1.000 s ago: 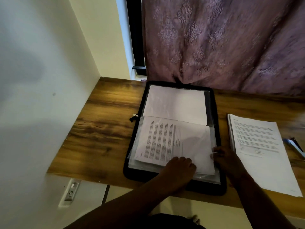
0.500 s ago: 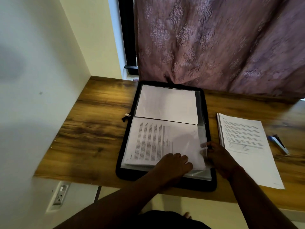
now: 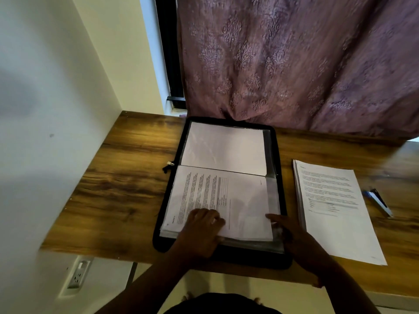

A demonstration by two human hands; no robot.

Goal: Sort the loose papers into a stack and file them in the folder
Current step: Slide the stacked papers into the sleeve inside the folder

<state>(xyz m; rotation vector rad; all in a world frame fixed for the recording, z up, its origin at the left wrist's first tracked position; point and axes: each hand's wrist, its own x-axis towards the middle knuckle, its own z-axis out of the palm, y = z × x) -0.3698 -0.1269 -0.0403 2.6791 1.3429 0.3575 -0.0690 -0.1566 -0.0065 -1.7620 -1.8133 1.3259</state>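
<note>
- Plainly open at the table's (image 3: pixel 127 177) near edge: black folder (image 3: pixel 277 177), printed sheet (image 3: pixel 226 200) on its near half, print too blurred to read.
- Left hand (image 3: pixel 201 230) flat on that sheet, fingers relaxed, gripping nothing.
- Right hand (image 3: pixel 292 236) at sheet's right edge, fingertips part hidden; grip unclear.
- Paper stack (image 3: pixel 335 211) toward right edge, beside a half-blurred pen (image 3: pixel 377 201).

We see folder (image 3: pixel 221 189) open on desk (image 3: pixel 122 189). Left hand (image 3: pixel 200 230) rests on printed sheet (image 3: pixel 226 200); right hand (image 3: pixel 294 241) touches its right edge. Paper stack (image 3: pixel 335 211) lies beside, pen (image 3: pixel 378 201) beyond.
</note>
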